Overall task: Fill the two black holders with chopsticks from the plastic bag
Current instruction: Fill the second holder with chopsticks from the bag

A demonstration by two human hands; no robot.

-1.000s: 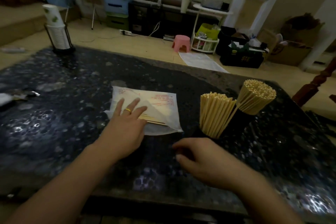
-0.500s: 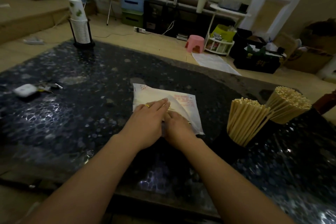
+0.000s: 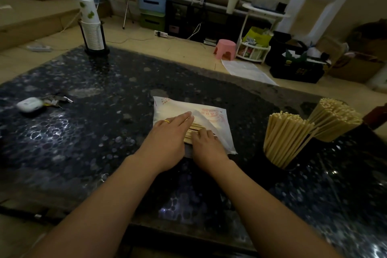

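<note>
Both hands are down on the plastic bag (image 3: 211, 123) in the middle of the dark table (image 3: 83, 132) — the left hand (image 3: 167, 142) lies flat with fingers together pressing the film, the right hand (image 3: 206, 145) curls at the bag's near mouth, and whether it has pinched anything I cannot tell. The last chopsticks (image 3: 193, 131) lie between them, long axis running near-left to far-right, the right hand nearer their ends (the two packed holders (image 3: 297, 159) stand well to the right). Red print on the bag is too blurred to read.
</note>
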